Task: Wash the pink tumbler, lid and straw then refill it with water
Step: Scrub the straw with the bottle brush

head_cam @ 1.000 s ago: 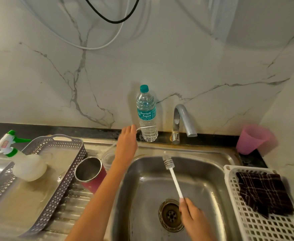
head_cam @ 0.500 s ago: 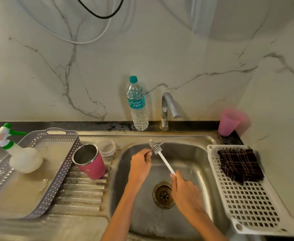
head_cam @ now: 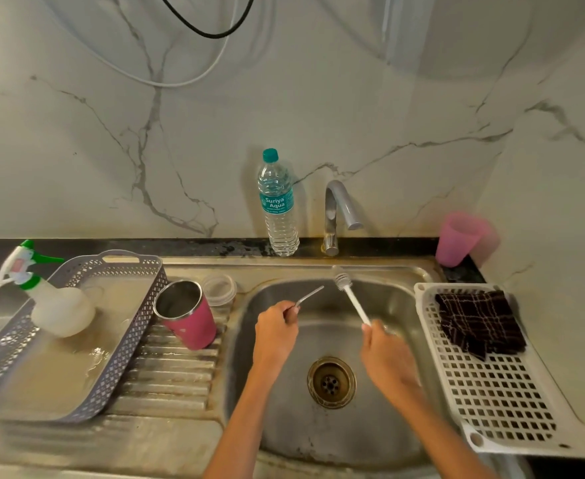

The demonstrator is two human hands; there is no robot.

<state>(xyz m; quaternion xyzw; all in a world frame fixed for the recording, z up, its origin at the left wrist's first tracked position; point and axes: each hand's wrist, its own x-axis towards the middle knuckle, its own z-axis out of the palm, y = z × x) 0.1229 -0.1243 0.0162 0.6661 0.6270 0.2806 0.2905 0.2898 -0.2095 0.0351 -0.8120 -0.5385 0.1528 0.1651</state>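
The pink tumbler (head_cam: 189, 318) stands open on the ribbed drainboard left of the sink, its steel inside showing. Its clear lid (head_cam: 219, 288) lies just behind it. Over the sink basin (head_cam: 381, 420) my left hand (head_cam: 275, 335) grips the metal straw (head_cam: 309, 295), whose bent end points up and right. My right hand (head_cam: 386, 356) holds the white handle of a thin straw brush (head_cam: 350, 296), bristles up near the basin's back rim. Brush tip and straw end are a short way apart.
A water bottle (head_cam: 279, 209) and the tap (head_cam: 339, 209) stand behind the sink. A grey basket tray (head_cam: 118, 340) with a spray bottle (head_cam: 54, 302) lies left. At the right sit a white rack (head_cam: 512, 409) with a dark cloth (head_cam: 479, 323) and a pink cup (head_cam: 458, 238).
My left hand went from reaching toward the bottle to holding the straw over the basin. The brush and straw, touching half a second ago, have drawn apart.
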